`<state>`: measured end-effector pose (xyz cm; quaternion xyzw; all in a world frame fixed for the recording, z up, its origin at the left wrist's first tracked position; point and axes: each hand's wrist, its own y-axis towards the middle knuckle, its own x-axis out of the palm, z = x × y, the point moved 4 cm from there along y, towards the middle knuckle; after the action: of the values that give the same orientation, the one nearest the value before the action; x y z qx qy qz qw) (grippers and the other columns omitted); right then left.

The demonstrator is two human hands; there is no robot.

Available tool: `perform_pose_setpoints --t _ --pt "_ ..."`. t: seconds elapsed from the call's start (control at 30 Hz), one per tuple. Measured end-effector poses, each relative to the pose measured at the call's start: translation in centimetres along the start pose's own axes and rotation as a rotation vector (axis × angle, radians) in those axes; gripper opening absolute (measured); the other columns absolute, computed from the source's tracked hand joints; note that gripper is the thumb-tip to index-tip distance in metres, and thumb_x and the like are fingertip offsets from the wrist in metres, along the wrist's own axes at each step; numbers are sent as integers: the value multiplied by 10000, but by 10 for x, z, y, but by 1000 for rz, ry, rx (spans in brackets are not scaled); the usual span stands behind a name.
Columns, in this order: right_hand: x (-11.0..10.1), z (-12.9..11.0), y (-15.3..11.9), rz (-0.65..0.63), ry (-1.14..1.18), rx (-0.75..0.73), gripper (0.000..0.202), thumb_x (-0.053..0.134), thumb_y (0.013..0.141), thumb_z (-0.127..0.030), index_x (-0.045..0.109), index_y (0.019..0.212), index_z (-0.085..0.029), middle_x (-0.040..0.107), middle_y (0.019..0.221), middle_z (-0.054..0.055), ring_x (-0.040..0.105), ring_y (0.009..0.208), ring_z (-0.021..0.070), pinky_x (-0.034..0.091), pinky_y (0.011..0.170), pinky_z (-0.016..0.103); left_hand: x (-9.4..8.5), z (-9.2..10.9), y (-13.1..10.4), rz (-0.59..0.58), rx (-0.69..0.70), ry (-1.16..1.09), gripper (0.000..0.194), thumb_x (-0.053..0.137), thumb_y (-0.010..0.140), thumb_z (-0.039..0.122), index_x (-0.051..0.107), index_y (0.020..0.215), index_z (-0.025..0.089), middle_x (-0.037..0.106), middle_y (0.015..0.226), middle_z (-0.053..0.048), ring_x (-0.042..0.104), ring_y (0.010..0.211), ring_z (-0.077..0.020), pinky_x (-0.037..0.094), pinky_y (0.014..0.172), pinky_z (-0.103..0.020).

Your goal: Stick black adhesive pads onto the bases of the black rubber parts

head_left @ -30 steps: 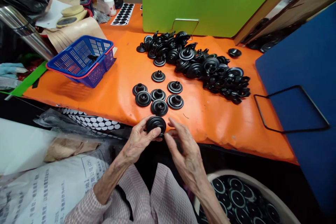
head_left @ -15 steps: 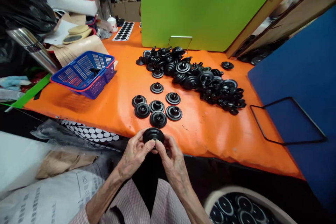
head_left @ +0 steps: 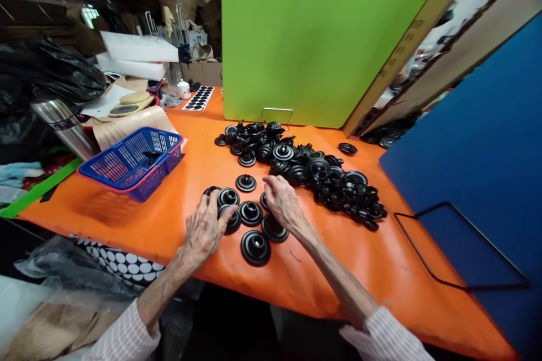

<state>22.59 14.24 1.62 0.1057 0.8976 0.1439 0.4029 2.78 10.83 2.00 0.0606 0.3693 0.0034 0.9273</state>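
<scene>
Fingers spread, the left hand (head_left: pixel 205 227) reaches over black discs (head_left: pixel 234 225) near the bench's (head_left: pixel 305 287) front edge; the right hand's (head_left: pixel 284 204) curl beside another disc (head_left: pixel 263 201), grip unclear.

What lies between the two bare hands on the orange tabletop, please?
The head view shows black, raised-centre discs between the left hand and right hand.

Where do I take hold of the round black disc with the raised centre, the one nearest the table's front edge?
Probably by the outer rim of that disc, thumb and fingers on opposite edges, coming from the front: it lies flat, centre up, with bare orange tabletop before it and other black discs close behind.
</scene>
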Motion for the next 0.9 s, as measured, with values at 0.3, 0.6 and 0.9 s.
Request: perform_pose_setpoints --t 0.3,0.6,0.9 --pt "23 -25 32 -70 51 -53 111 522 880 -177 615 936 -157 630 949 83 579 941 202 452 884 334 -2 27 62 -11 -64 -272 156 662 778 299 668 868 172 672 834 -100 622 904 -266 434 950 -404" --pt "-80 12 -70 268 36 59 223 478 918 -341 586 1049 -197 621 993 79 587 900 198 495 833 355 3 33 -5 -461 -602 -1162 184 588 841 206 688 946 94 721 995 -147 705 848 -260 594 665 -326" --pt "-124 139 -88 383 -116 470 173 521 750 -385 497 756 -214 558 762 110 538 864 308 393 887 553 12 9 -90 -484 -663 -1182 244 736 756 306 717 927 132 720 988 -105 687 858 -245 600 697 -372"
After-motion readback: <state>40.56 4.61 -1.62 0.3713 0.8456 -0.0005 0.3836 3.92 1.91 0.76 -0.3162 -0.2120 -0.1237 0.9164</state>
